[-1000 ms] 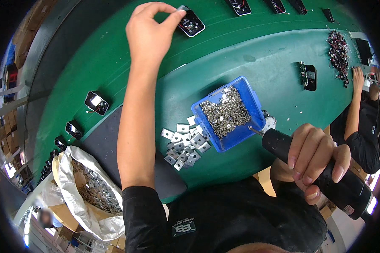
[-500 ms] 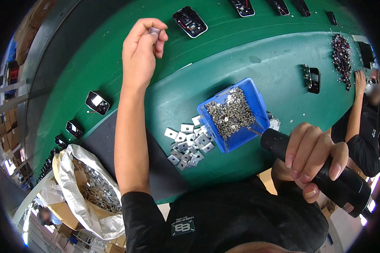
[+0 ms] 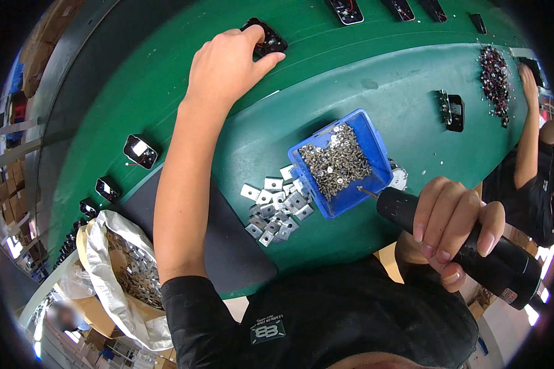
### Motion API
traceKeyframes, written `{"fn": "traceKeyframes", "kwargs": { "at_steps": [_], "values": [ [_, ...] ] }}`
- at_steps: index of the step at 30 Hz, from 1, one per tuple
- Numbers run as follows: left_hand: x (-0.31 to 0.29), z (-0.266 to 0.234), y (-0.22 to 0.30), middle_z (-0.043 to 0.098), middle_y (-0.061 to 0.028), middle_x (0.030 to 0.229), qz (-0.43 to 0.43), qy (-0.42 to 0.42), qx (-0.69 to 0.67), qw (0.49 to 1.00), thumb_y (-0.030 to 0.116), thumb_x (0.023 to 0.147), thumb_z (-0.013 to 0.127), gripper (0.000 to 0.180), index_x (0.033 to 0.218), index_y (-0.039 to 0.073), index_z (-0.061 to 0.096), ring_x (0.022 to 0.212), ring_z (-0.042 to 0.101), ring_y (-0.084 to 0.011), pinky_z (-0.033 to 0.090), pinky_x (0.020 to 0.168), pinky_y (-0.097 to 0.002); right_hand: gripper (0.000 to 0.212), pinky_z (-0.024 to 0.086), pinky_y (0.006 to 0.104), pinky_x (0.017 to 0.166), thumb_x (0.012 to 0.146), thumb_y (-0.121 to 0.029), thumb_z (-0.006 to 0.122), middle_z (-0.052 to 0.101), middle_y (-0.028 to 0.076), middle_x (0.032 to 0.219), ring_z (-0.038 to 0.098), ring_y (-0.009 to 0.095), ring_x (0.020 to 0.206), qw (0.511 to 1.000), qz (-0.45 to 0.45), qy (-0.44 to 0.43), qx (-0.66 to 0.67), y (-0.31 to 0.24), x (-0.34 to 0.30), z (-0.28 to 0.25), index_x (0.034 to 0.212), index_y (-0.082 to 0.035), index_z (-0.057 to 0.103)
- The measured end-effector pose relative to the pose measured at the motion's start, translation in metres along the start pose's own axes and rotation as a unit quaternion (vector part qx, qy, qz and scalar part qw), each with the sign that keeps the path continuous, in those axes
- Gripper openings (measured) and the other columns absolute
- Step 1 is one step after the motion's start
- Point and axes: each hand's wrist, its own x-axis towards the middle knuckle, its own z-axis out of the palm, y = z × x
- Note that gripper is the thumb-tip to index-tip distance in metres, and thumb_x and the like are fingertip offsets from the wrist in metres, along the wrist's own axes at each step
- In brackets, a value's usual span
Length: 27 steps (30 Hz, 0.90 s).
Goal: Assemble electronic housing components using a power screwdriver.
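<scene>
My left hand is stretched out over a black plastic housing with wires inside. Its fingers are around the housing, with the thumb along the near edge, and the fingertips are partly hidden. My right hand is wrapped round a black electric screwdriver, whose bit points toward a blue bin. Many small screws fill most of that bin. Beside it, on the left, lies a loose pile of square metal plates with holes.
More black housings sit along the green belt. A white sack of metal pieces stands at the lower left, near a dark mat. At right are an opened housing, a heap of small parts and a co-worker's arm.
My left hand has gone from holding a small metal plate in the air to the housing; the plate no longer shows. The housings at the top have shifted slightly left. The screwdriver has barely moved.
</scene>
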Motion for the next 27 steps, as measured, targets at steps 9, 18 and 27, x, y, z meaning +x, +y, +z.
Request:
{"fn": "traceKeyframes", "kwargs": {
  "at_steps": [9, 18, 27],
  "values": [
    [-0.012, -0.002, -0.005, 0.063, -0.0135, 0.08, 0.013, 0.038, 0.005, 0.999, 0.028, 0.076, 0.068, 0.028, 0.091, 0.006, 0.06, 0.072, 0.064, -0.0333, 0.053, 0.063, -0.0434, 0.047, 0.053, 0.0261, 0.057, 0.073, -0.006, 0.074, 0.059, -0.002, 0.071, 0.061, 0.011, 0.061, 1.0, 0.001, 0.001, 0.001, 0.001, -0.001, 0.003, 0.111, -0.015, 0.047],
    [-0.017, -0.005, -0.013, 0.062, -0.0127, 0.077, 0.002, 0.019, -0.004, 1.0, 0.017, 0.074, 0.064, 0.017, 0.082, 0.006, 0.054, 0.071, 0.062, -0.0334, 0.051, 0.064, -0.0439, 0.048, 0.053, 0.0267, 0.057, 0.073, -0.006, 0.074, 0.059, -0.001, 0.072, 0.061, 0.012, 0.061, 1.0, 0.002, -0.007, 0.007, 0.004, -0.002, 0.004, 0.112, -0.015, 0.048],
    [-0.023, -0.014, -0.018, 0.062, -0.0129, 0.075, 0.012, 0.12, -0.125, 0.985, 0.017, 0.079, 0.063, 0.02, 0.091, 0.004, 0.056, 0.067, 0.062, -0.0317, 0.05, 0.065, -0.041, 0.049, 0.052, 0.027, 0.057, 0.072, -0.005, 0.074, 0.059, -0.001, 0.071, 0.061, 0.013, 0.061, 1.0, 0.006, -0.009, 0.016, 0.004, 0.0, 0.003, 0.112, -0.015, 0.047]
  ]
}}
